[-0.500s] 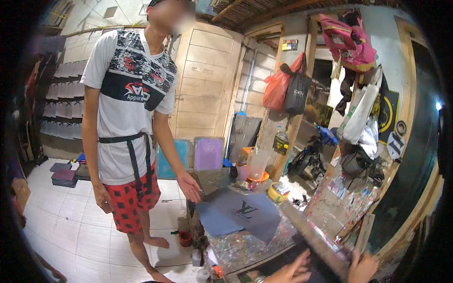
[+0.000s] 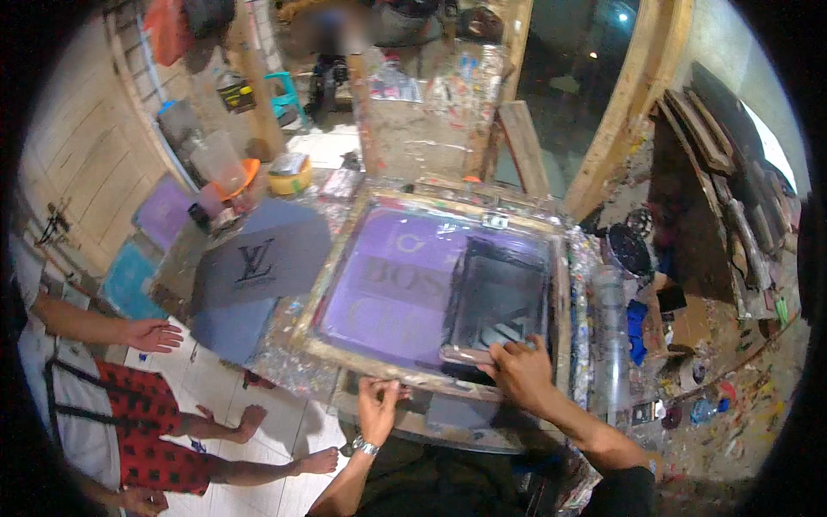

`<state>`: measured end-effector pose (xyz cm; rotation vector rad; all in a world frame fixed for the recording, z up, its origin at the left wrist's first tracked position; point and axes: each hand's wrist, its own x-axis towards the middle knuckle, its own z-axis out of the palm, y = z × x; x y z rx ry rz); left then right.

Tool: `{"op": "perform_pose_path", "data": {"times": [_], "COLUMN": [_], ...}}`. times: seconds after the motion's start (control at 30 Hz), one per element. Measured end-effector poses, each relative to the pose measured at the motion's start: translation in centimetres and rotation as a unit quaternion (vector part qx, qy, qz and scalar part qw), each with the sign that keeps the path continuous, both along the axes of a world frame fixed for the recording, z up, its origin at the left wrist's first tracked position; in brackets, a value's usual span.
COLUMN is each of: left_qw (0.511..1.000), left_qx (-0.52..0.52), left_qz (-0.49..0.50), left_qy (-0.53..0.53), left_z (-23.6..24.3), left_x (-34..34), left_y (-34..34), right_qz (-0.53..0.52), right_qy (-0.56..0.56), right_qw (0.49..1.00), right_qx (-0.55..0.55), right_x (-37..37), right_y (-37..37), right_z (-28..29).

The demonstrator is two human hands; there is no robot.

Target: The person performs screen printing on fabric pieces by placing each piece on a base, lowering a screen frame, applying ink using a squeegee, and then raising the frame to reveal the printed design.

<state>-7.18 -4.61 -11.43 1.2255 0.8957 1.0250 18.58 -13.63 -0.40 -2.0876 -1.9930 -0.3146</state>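
A wood-framed printing screen [image 2: 345, 345] with purple mesh lies flat on the bench before me. On its right half is a dark, ink-smeared rectangle [image 2: 500, 284]. My left hand [image 2: 377, 418], with a wristwatch, closes on the near edge of the frame, thumb on top. At the near end of the dark rectangle my right hand [image 2: 521, 372] grips a squeegee [image 2: 468, 354], a short brown bar lying across the mesh; the fingers partly cover it. Left of the screen, grey-blue cloth pieces [image 2: 267, 258] overlap, the upper one bearing a dark print.
A co-worker's open hand [image 2: 155, 334] reaches in at the left, near the cloth. Behind the cloth stand a yellow tub [image 2: 290, 175] and an orange dish [image 2: 245, 177]. To the right are a clear tube [image 2: 610, 327], a dark bowl [image 2: 627, 246] and leaning boards [image 2: 724, 189].
My view has swung right and down to the bench. The screen frame, only partly seen and apparently tilted before, now lies flat. My right hand now has the squeegee; the left holds the frame.
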Motion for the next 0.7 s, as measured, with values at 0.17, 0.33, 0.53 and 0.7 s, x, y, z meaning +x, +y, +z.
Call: {"op": "perform_pose_path", "data": {"times": [0.17,0.33,0.53,0.7], "left_qw": [0.994,0.987,0.98,0.981], "left_qx": [-0.082,-0.162,-0.2,-0.193], "left_qz": [-0.014,-0.01,-0.002,0.012], "left_qy": [-0.064,-0.018,-0.006,-0.004], "left_z": [-0.1,2.6,1.3,1.2], "left_x": [-0.8,-1.7,-2.0,-1.9], "left_y": [-3.1,1.1,0.3,0.4], "right_qz": [-0.079,-0.059,-0.098,-0.038], "right_qy": [0.081,0.0,-0.021,-0.008], "right_qw": [0.99,0.998,0.995,0.999], "right_qx": [-0.087,-0.007,0.02,-0.037], "right_x": [10.6,15.5,7.5,-0.4], "right_y": [8.0,16.6,6.7,-2.5], "right_z": [-1.7,-0.1,-2.7,-2.3]}}
